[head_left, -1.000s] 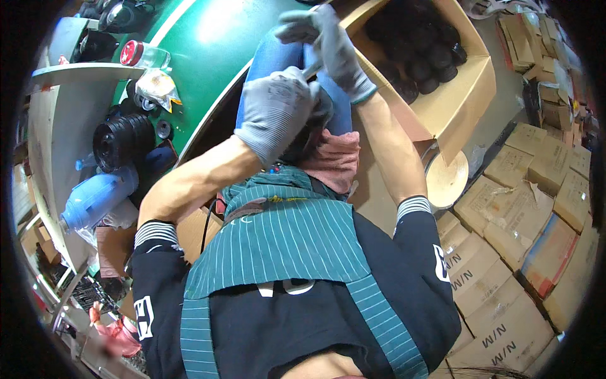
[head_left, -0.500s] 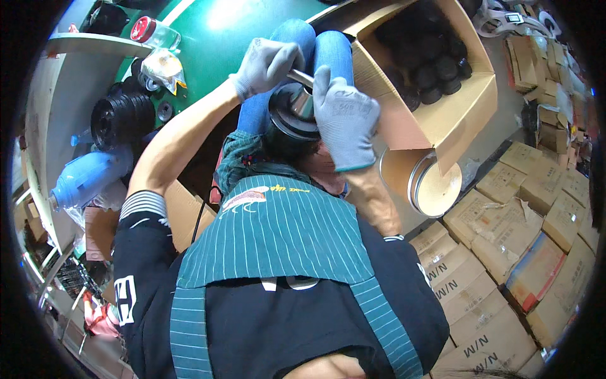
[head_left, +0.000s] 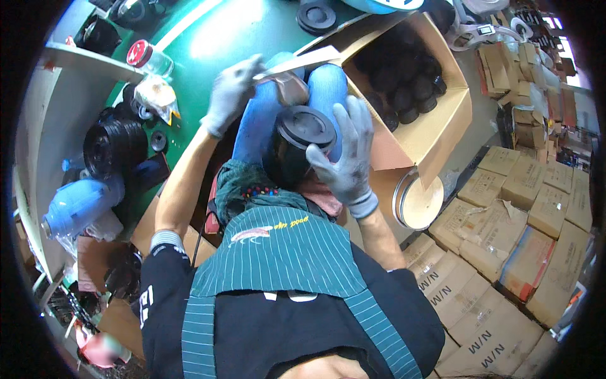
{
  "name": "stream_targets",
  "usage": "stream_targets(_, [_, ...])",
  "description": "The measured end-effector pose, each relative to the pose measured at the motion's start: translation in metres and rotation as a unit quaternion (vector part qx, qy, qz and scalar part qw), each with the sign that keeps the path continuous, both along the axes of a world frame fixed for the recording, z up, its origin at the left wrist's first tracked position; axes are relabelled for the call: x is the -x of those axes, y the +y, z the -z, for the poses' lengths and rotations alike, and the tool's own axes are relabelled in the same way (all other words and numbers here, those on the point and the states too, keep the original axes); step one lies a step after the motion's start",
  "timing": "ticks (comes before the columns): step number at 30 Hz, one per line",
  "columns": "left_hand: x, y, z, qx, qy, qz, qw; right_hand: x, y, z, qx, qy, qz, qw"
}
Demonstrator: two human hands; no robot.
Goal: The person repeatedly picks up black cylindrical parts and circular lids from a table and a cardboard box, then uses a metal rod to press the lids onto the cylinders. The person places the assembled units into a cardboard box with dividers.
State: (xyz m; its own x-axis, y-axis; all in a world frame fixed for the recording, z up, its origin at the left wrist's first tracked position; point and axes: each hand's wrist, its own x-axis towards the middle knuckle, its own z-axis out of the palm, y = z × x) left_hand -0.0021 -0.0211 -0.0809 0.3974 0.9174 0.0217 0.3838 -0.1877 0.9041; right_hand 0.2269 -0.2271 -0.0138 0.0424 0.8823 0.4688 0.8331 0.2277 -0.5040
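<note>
My left hand, in a grey glove, is closed on a T-shaped metal tool. The tool is smeared by motion: a long pale bar with a wider metal piece below it, held over my knees. Between my thighs stands a black round part with a ridged, disc-like top. To the right of that part, my gloved right hand has its fingers spread and holds nothing. Its thumb comes near the part's rim; whether they touch I cannot tell.
An open cardboard box with several black round pieces stands at the right. Below it is a drum. Stacked cartons fill the lower right. Black discs, a blue bottle and a red-lidded jar lie left.
The metal tool has come up off the black part and swung forward in my left hand. My right hand has let go of it, opened and moved down beside the part.
</note>
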Motion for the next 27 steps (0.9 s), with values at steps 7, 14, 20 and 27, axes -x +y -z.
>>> stream_targets(7, [0.086, 0.026, 0.071, -0.026, 0.149, -0.281, 0.948, -0.003, -0.008, 0.035, 0.248, 0.128, 0.004, 0.960])
stream_targets(14, [0.067, 0.015, 0.037, 0.090, -0.044, -0.184, 0.978, -0.025, -0.006, 0.036, 0.270, 0.307, -0.015, 0.913])
stream_targets(20, [-0.039, -0.017, -0.080, -0.048, 0.063, 0.216, 0.973, -0.049, 0.040, 0.049, 0.075, 0.710, -0.016, 0.700])
stream_targets(27, [-0.063, -0.067, -0.121, -0.192, 0.356, 0.248, 0.880, -0.049, 0.090, 0.108, 0.113, 0.860, -0.028, 0.496])
